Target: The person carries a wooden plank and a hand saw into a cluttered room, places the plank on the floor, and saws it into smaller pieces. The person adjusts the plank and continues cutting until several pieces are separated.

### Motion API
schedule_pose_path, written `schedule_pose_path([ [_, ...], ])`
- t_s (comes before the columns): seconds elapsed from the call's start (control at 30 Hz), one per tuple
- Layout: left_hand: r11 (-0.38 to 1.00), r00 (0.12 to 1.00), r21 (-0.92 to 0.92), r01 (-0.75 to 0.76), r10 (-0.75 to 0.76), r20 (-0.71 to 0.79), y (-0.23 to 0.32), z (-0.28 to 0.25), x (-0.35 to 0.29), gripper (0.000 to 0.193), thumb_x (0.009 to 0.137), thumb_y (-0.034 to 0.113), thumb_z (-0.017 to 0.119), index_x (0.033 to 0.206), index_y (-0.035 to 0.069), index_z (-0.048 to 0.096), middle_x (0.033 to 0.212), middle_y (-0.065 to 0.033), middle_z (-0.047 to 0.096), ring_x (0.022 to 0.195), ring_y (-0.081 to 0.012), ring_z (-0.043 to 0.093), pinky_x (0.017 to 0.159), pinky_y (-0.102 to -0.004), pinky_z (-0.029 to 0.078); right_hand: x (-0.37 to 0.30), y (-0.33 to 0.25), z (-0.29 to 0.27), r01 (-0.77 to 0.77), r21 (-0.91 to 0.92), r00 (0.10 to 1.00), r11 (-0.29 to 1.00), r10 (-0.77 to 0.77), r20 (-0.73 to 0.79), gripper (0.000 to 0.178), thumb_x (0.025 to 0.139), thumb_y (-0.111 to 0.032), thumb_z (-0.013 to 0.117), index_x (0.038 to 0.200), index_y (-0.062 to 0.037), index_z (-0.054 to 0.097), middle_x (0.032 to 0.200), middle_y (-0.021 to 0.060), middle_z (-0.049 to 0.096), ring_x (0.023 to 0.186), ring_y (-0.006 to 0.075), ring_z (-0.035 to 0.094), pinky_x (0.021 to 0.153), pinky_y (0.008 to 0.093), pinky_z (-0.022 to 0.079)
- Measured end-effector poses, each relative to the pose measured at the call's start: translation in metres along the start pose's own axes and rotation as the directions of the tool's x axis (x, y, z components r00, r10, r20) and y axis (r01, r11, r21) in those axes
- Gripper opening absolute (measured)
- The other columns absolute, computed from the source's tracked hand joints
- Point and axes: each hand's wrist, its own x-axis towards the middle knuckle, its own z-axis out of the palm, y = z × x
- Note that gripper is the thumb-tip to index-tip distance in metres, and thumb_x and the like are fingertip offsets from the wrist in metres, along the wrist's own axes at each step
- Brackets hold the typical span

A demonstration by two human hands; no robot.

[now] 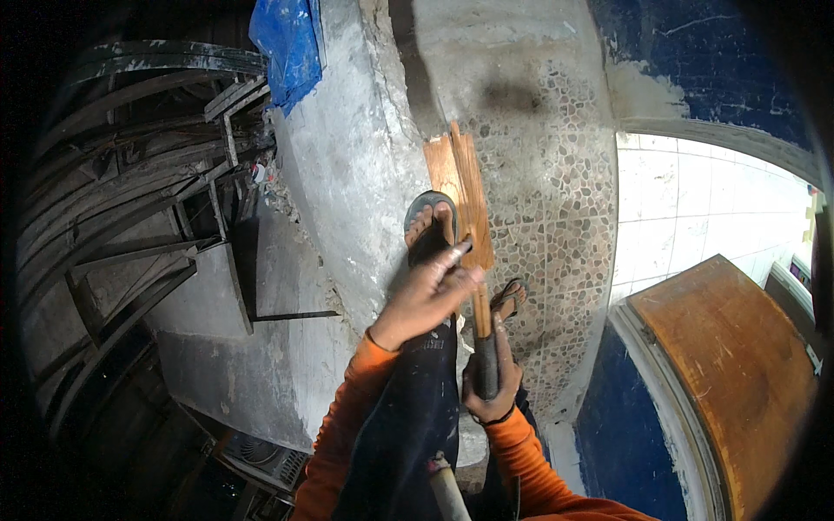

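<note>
Two wooden boards [472, 187] lie side by side at the edge of a concrete ledge, their far ends uneven. My left foot [427, 217], in a dark flip-flop, presses on them. My left hand [427, 295] is closed over the boards' near end. A small dark tip [467, 243] shows at its fingertips, but I cannot make out what they hold. Lower down, my right hand [493, 382] wraps around the dark grip of a wooden-shafted tool [483, 317]. The shaft points away toward the boards, and its far end is hidden by my left hand.
The grey concrete ledge [347, 165] runs along the left, a blue sheet [287, 52] over its far end. Metal frames [174, 204] crowd beyond it. My other foot [508, 298] stands on the pebble-patterned floor [565, 234]. A brown wooden panel [730, 373] is at right. A pale stick [447, 495] juts up near my waist.
</note>
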Motion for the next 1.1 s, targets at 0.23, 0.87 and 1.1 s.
schedule_pose_path([
  [0.23,0.996,0.997,0.049,0.07,-0.068,-0.035,0.041,-0.02,0.001,0.066,0.096,0.043,0.061,0.134,-0.009,0.048,0.11,-0.0165,0.066,0.103,-0.0147,0.06,0.085,-0.0273,0.05,-0.006,0.005,-0.001,-0.026,-0.001,0.999,1.0,0.026,0.037,0.081,0.07,0.004,0.059,0.147,0.008,0.033,0.134,0.0281,0.055,0.098,0.0247,0.07,0.081,0.0299,0.053],
  [0.87,0.939,0.989,0.343,-0.016,-0.036,0.145,0.008,0.012,-0.022,0.087,0.09,0.047,0.065,0.134,-0.022,0.035,0.098,-0.0372,0.063,0.097,-0.0447,0.066,0.084,-0.0435,0.053,-0.018,0.005,-0.008,-0.08,-0.002,0.982,0.997,0.079,0.169,0.089,0.068,-0.005,0.073,0.146,0.006,0.034,0.132,0.0285,0.057,0.105,0.0351,0.068,0.084,0.0345,0.056],
  [1.1,0.876,0.986,0.462,-0.14,0.164,-0.011,0.02,0.011,-0.007,0.082,0.09,0.046,0.064,0.137,-0.015,0.037,0.086,-0.0309,0.066,0.082,-0.0446,0.067,0.073,-0.0448,0.055,0.016,-0.006,-0.009,-0.09,0.012,0.988,0.996,0.087,0.129,0.087,0.07,-0.004,0.068,0.148,0.0053,0.031,0.123,0.0237,0.061,0.097,0.0275,0.066,0.083,0.0318,0.054],
])
